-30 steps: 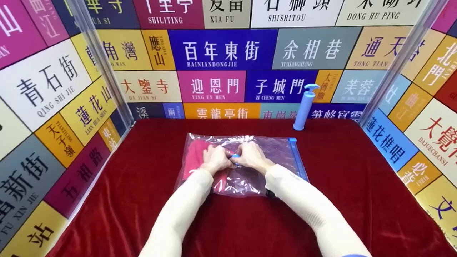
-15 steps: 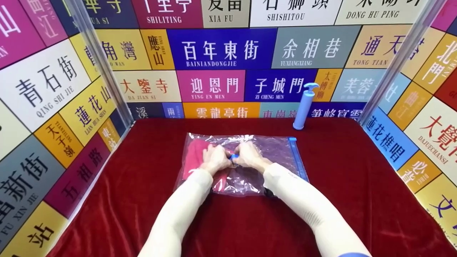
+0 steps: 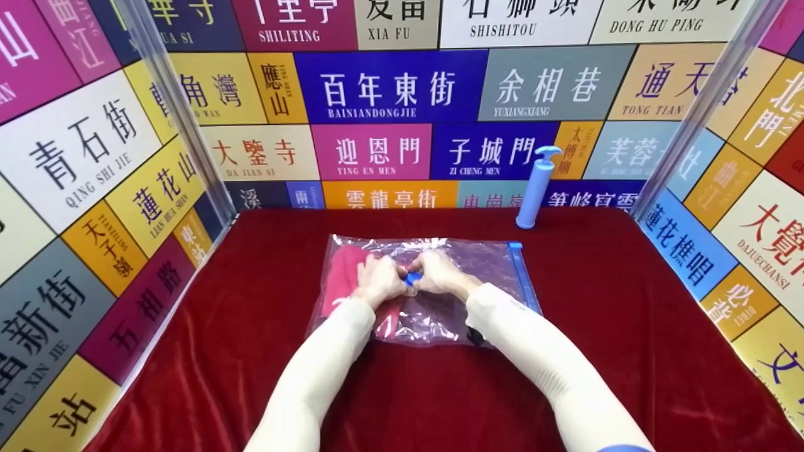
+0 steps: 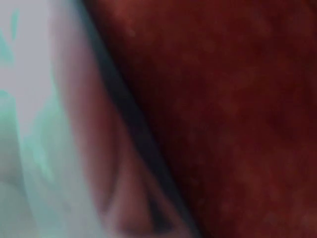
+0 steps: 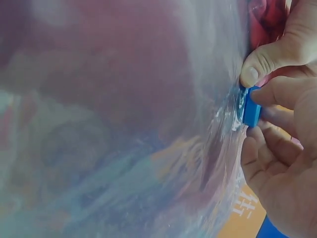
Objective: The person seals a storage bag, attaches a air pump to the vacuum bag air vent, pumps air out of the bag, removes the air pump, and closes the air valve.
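Note:
A transparent vacuum storage bag (image 3: 468, 307) lies flat on the table, a blue zip strip (image 3: 522, 276) along its right edge. Inside its left part is a folded pink cloth (image 3: 344, 276). My left hand (image 3: 380, 278) grips the bag film beside the valve, its thumb (image 5: 251, 74) pressing near the valve's base in the right wrist view. Fingers of my right hand (image 3: 441, 272) pinch the blue valve cap (image 5: 252, 111), which stands tilted in the middle of the bag. The left wrist view is blurred and shows mostly red cloth and a dark strap.
A blue hand pump (image 3: 534, 188) stands upright at the back right of the table, behind the bag. Dark red velvet (image 3: 427, 402) covers the table. Printed panels (image 3: 389, 86) enclose it at the back and sides.
The blue valve cap has changed its angle and shows more of its face between the hands. My right fingers have shifted slightly; bag, left hand and pump look the same.

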Motion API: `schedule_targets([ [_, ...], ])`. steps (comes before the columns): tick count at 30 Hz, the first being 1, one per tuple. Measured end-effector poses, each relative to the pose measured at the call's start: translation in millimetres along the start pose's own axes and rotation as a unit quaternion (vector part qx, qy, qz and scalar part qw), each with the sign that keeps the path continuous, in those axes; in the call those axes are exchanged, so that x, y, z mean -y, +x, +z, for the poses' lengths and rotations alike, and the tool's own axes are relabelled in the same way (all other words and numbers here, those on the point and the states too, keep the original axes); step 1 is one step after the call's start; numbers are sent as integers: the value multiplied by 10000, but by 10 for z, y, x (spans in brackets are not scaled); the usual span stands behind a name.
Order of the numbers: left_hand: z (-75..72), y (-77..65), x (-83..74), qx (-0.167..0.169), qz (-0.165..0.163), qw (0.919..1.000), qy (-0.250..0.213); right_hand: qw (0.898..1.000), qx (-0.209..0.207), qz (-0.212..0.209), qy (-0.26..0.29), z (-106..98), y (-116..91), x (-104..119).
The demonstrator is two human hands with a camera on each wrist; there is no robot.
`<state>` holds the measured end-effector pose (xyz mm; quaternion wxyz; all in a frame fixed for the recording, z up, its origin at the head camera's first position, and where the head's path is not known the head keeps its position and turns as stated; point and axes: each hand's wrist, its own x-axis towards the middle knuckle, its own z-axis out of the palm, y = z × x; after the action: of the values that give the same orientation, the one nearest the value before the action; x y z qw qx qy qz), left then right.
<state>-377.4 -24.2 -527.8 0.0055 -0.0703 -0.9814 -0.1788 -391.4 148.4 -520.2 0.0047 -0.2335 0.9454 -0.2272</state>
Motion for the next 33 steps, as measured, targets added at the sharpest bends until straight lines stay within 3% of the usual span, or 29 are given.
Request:
schedule_targets([
  [6, 32, 32, -1, 71, -122, 9999, -16, 9998, -168, 139, 7, 2, 4, 31],
  [15, 25, 38, -7, 103, -245, 9996, -24, 9899, -545, 1230, -454, 16, 23, 77],
  [20, 23, 39, 2, 96, -108, 9999, -21, 9839, -573, 1614, -506, 40, 33, 92],
  [27, 11, 31, 2, 67, -4, 10000, -39, 9806, -605, 1786, -533, 25, 34, 87],
  [33, 3, 26, -3, 77, 48, 9999, -53, 9828, -389, 1709, -575, -7, 32, 59],
])
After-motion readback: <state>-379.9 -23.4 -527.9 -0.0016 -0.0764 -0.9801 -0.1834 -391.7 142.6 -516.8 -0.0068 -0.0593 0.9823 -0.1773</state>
